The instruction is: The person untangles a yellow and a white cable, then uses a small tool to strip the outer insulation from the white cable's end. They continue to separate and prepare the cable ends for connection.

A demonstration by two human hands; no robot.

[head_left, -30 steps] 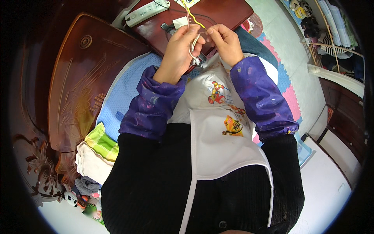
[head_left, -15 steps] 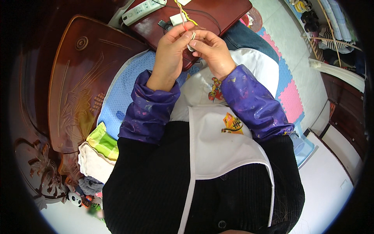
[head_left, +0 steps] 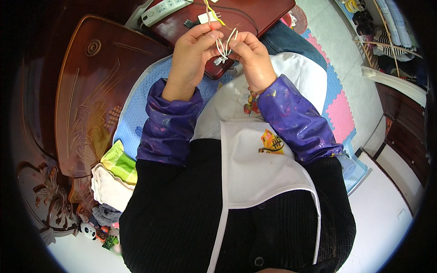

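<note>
My left hand (head_left: 193, 52) is closed at the fingertips on one side of a thin white cord (head_left: 229, 44). Across from it, my right hand (head_left: 255, 57) pinches the cord's other strands, with their ends sticking up past the fingers. Below the fingertips the strands gather in a small white knotted clump (head_left: 221, 60). A yellow cord (head_left: 216, 16) and a pinkish cord (head_left: 208, 11) come down from the upper edge to my left fingers. Red shows on the pinkish one beside the fingertips. Fine loose strands (head_left: 237, 27) stand out near my right fingertips.
On the dark red tabletop (head_left: 268, 10) lie a white power strip (head_left: 166, 11), a white plug adapter (head_left: 207, 18), a small black connector (head_left: 190, 23) and a black cable (head_left: 248, 18). A carved wooden chair (head_left: 86, 91) with a blue pad (head_left: 132, 111) stands at left.
My hands have moved apart, the left one shifting left. The white cord, bunched between my fingers before, now hangs in loops with the knotted clump below.
</note>
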